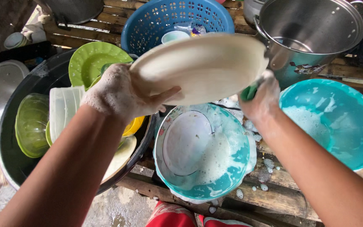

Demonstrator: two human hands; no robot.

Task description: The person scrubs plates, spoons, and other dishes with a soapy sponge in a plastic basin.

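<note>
Your left hand (pixel 118 94), coated in suds, is closed on the left rim of a round cream plastic plate (pixel 202 67), thumb across its face, holding it tilted up above a turquoise plastic basin of soapy water (pixel 232 176). Your right hand (pixel 262 101), also foamy, is clenched around a green scrubbing sponge (pixel 249 91) pressed at the plate's right edge; how tight that grip is I can't quite tell under the foam. A white plate (pixel 185 143) lies in the basin below. To the right sits a second turquoise basin with foam (pixel 349 138). To the left, a large black tub (pixel 34 80) holds lime-green plates (pixel 91 61), a green glass bowl (pixel 31 124) and white dishes (pixel 66 107). Behind are a blue perforated basket (pixel 148 25) and a steel stockpot (pixel 316 29).
</note>
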